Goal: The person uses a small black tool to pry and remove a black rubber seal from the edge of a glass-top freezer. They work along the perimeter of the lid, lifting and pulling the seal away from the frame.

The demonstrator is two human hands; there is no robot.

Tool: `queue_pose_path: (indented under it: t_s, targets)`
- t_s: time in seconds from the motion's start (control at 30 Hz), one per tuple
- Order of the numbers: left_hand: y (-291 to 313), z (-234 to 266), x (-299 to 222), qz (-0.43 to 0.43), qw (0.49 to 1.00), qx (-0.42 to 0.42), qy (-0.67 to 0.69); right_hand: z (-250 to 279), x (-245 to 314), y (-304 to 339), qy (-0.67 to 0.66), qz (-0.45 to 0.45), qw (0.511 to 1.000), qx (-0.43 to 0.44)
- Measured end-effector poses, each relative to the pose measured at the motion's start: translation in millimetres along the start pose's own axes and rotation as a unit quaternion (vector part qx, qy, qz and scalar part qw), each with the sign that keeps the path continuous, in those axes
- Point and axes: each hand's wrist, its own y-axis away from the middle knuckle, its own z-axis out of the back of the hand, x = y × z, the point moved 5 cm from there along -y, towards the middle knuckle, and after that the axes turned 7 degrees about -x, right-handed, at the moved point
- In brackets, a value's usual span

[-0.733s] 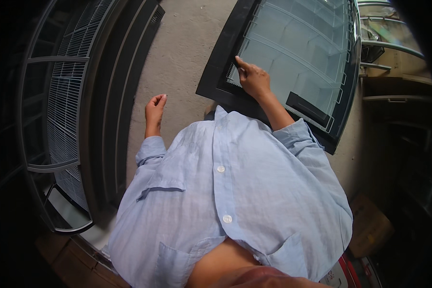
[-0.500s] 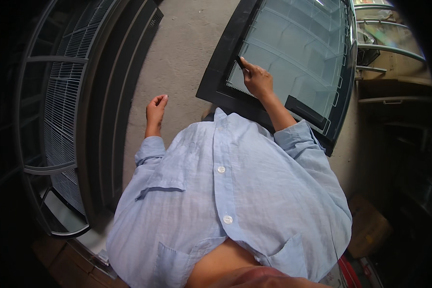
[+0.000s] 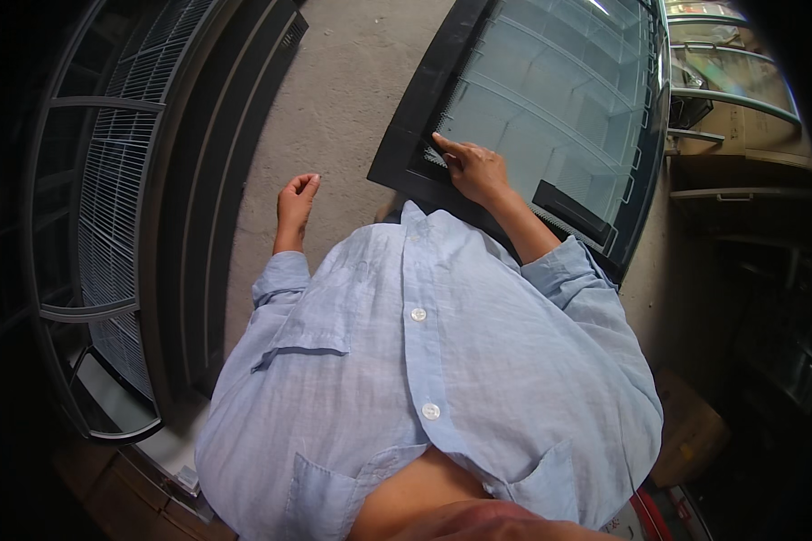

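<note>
A: From the left, folks: wire racks (image 3: 113,216) behind grey-framed glass, and right beside them a long, dark ribbed panel (image 3: 203,198)!

B: Then the concrete floor (image 3: 338,81), and in front of it hangs the left hand (image 3: 297,200). Fingers curled in, thumb up by the index finger: a loosely closed grip, well apart from the cabinets either side.

A: Moving across the light-blue shirt (image 3: 370,298), near and central, and here's the big one: a black-framed display cabinet (image 3: 404,162), on the right, running from near to far!

B: And the right hand (image 3: 475,171) is over its near left corner! Index finger stretched out to the inner edge of the frame, other fingers folded under.

A: Is that grip pinching anything?

B: Can't tell; the hand's own back hides it. Under the glass, white wire shelves (image 3: 534,101); at the near right corner, a black rectangular piece (image 3: 570,209).

A: Farthest right, curved metal bars (image 3: 735,99), and nearer, a cardboard box (image 3: 690,433) in shadow.
</note>
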Motion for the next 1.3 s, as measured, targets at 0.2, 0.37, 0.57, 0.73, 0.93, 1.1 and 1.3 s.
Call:
queue_pose_path:
  t_s: [0.2,0.37,0.57,0.73,0.93,1.1,1.3]
  targets:
    - [3.6,-3.0,3.9,0.001,1.000,0.009,0.002,-0.9,-4.1,8.0,-0.033,0.014,0.999,0.006]
    - [7.2,-4.7,10.5,0.004,1.000,0.008,-0.001,1.0,-3.5,8.7,-0.039,0.038,0.998,0.018]
    - [12.2,-7.4,11.3,0.012,1.000,0.011,0.006,-0.1,1.8,9.2,-0.038,0.068,0.996,0.035]
    - [14.5,-8.0,12.9,0.013,1.000,0.008,0.009,0.3,3.3,11.0,-0.038,0.087,0.995,0.037]
    - [20.3,-9.4,5.6,0.020,1.000,0.007,0.000,-1.7,0.6,13.3,-0.043,0.075,0.996,0.027]
    - [19.0,-9.5,11.4,0.029,0.999,0.017,0.005,2.9,5.7,16.4,-0.039,0.091,0.994,0.052]
    - [18.3,-11.4,9.0,0.018,1.000,0.021,0.005,-0.8,2.9,19.6,-0.049,0.110,0.992,0.042]
